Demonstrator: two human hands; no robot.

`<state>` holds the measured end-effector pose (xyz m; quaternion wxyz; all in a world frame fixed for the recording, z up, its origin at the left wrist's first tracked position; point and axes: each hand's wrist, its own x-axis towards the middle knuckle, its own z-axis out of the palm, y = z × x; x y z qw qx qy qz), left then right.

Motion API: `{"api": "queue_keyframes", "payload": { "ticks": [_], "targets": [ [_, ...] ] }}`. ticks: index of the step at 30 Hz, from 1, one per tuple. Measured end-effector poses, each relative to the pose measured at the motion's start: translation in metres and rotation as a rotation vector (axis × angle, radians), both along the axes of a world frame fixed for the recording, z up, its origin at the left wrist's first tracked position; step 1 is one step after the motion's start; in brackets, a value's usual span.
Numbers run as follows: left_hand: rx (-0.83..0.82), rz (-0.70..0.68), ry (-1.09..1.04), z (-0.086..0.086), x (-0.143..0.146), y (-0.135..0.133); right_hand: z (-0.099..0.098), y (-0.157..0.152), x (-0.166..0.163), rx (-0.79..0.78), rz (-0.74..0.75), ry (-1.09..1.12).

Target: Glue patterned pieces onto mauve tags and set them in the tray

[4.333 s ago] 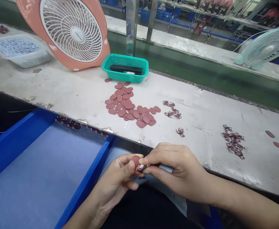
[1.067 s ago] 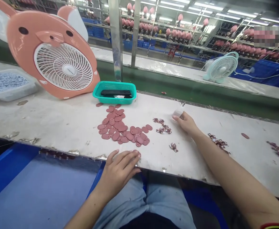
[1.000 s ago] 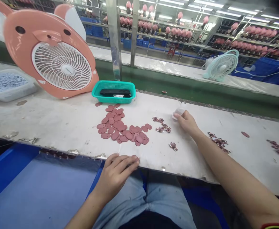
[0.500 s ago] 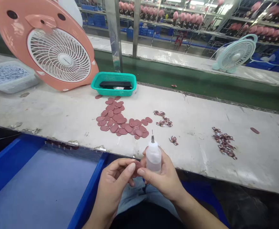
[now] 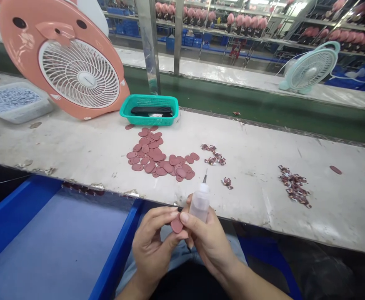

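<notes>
My left hand pinches a small dark-pink oval piece just below the bench edge. My right hand is wrapped round a small translucent squeeze bottle with a thin needle tip pointing up, and its thumb also touches the oval piece. A heap of the same pink ovals lies on the worn white bench ahead of my hands. Small clusters of dark patterned bits lie to its right, one single cluster close to the bottle tip.
A teal basket with a black object stands behind the heap, a pink animal-shaped fan to its left. A white tray sits far left. More patterned bits lie right. A blue bin is below left. A green conveyor runs behind.
My right hand reached out to the bench, took the squeeze bottle and brought it back to my lap. My left hand left the bench edge and now pinches an oval piece.
</notes>
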<state>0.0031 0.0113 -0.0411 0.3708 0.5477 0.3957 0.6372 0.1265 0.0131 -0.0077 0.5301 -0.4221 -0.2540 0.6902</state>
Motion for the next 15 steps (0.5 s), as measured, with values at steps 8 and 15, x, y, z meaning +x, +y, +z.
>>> {"api": "queue_keyframes", "payload": {
  "ticks": [8, 15],
  "targets": [
    [-0.614, -0.078, -0.600, 0.018, -0.004, 0.004, 0.004, -0.021, 0.060, 0.252, -0.059, -0.758],
    [-0.761, -0.090, -0.655, 0.033, 0.004, -0.002, 0.003, -0.039, 0.071, 0.560, -0.429, -0.708]
  ]
}}
